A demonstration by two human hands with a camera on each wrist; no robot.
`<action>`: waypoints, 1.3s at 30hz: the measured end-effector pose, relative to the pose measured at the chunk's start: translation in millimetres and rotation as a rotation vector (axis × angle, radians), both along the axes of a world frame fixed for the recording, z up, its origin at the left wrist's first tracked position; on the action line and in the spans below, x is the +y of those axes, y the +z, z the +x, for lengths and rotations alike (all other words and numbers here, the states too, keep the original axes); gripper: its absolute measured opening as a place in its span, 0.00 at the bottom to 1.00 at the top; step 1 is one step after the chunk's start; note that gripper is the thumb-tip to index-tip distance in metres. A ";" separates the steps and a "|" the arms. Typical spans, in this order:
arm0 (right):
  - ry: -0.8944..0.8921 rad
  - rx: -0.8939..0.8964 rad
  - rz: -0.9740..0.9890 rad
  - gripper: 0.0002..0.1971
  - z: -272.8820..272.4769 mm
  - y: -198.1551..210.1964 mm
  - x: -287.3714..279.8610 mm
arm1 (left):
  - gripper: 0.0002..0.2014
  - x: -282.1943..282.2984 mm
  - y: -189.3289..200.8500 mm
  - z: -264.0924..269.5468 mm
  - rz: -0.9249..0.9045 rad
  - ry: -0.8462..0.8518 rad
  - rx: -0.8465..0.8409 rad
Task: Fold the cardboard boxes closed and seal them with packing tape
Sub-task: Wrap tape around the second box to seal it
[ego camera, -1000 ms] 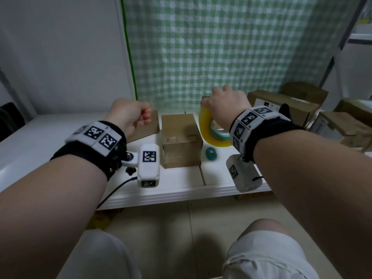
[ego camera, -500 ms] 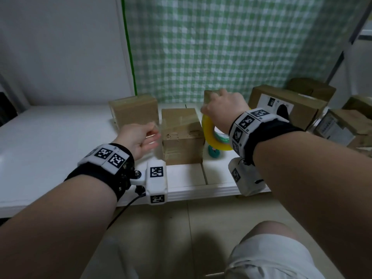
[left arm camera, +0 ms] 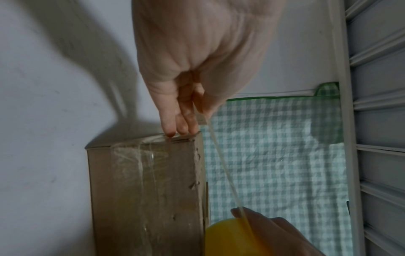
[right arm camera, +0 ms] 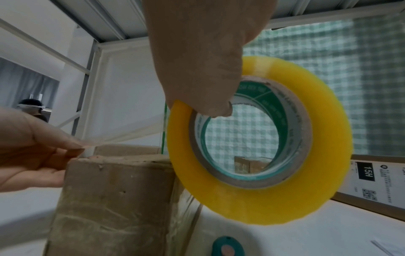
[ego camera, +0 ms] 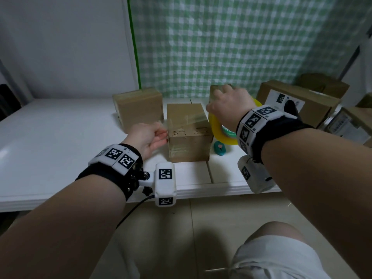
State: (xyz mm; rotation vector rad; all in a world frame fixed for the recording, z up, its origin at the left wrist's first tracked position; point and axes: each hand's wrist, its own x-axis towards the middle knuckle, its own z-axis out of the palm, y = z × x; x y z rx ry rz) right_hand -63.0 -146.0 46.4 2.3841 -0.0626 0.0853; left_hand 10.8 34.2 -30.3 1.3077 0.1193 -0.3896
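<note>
Tape stretched over a cardboard box on a white worktop.

Around the box (ego camera: 188,133) stand a second box (ego camera: 138,109) behind-left, a labelled carton (ego camera: 298,101) to the right with more cartons past it, and a small teal cutter (ego camera: 219,148) just beside the box; a green checked cloth (ego camera: 231,43) hangs behind the worktop (ego camera: 50,137). The box is brown, scuffed, closed, with clear tape already wrinkled across its front. The left hand (ego camera: 148,135) pinches the free end of the tape strip (left arm camera: 223,166) at the box's left top edge. The right hand (ego camera: 229,105) has its fingers (right arm camera: 210,97) curled through the core of the yellow tape roll (right arm camera: 260,138), held upright just right of the box.
</note>
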 end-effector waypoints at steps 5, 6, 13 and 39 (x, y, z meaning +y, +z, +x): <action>0.027 0.021 -0.054 0.19 0.4 -6.7 2.7 | 0.04 0.7 -6.4 1.4 -0.040 0.016 0.029; 0.027 0.023 -0.054 0.19 0.3 -8.0 2.7 | 0.04 1.1 -6.9 1.6 -0.045 0.016 0.034; 0.040 0.016 -0.054 0.19 -3.4 -10.9 3.8 | 0.08 0.6 -6.4 -0.8 -0.077 0.015 0.055; 0.038 0.025 -0.059 0.17 -2.1 -17.2 3.0 | 0.09 -10.1 -22.2 2.6 0.020 0.086 0.057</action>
